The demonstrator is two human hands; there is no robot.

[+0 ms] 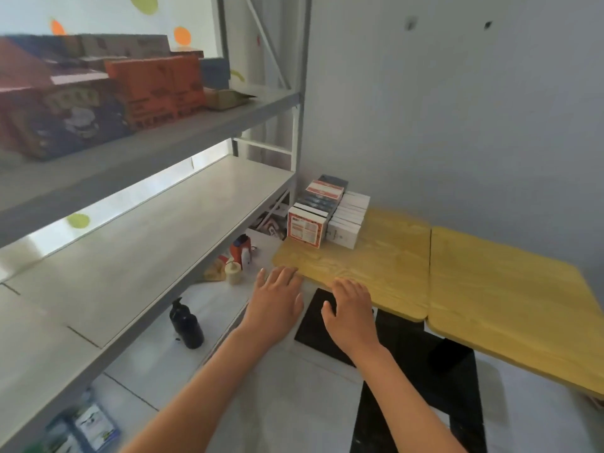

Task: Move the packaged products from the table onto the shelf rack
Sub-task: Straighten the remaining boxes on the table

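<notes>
Yellow bench [392, 256]: packaged products [327, 215] stacked at far corner. Left hand [277, 302], right hand [351, 308] near them, grips spread, empty. Risk: stack toppling if grabbed unevenly.

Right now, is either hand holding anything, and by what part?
Nothing is held. The left hand and right hand reach open toward the table edge.
</notes>
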